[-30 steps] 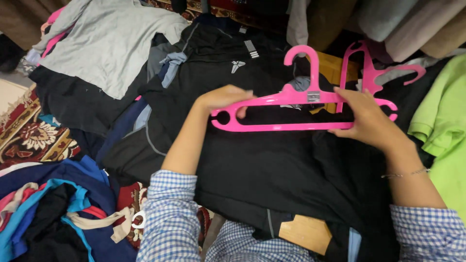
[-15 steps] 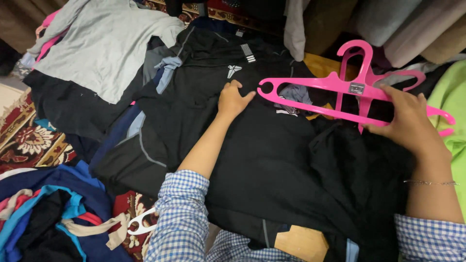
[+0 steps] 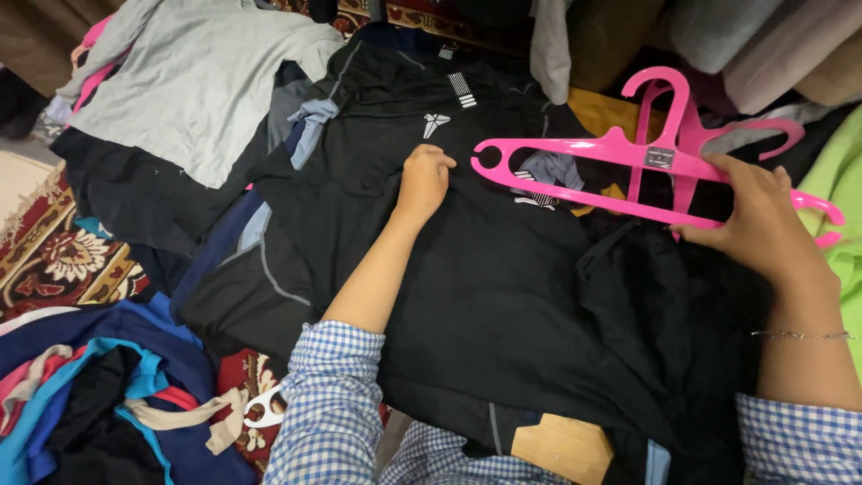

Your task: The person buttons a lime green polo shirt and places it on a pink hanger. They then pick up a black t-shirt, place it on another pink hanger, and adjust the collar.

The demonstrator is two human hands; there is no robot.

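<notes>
Your right hand [image 3: 763, 224] grips the pink hanger [image 3: 628, 166]; your left hand [image 3: 422, 180], fingers curled, presses the black shirt [image 3: 485, 296]. Hanging stage: feed the hanger into the neck.

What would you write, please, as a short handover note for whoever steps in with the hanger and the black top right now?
Left hand: loosely closed, pressing on the black top near its neck.
Right hand: holds the pink hanger above the top's right side; a second pink hanger lies just behind.
Black top lies flat on the clothes pile; grey top at upper left.
Done: hanger picked up.
Left: hanger not yet inside the top.
</notes>
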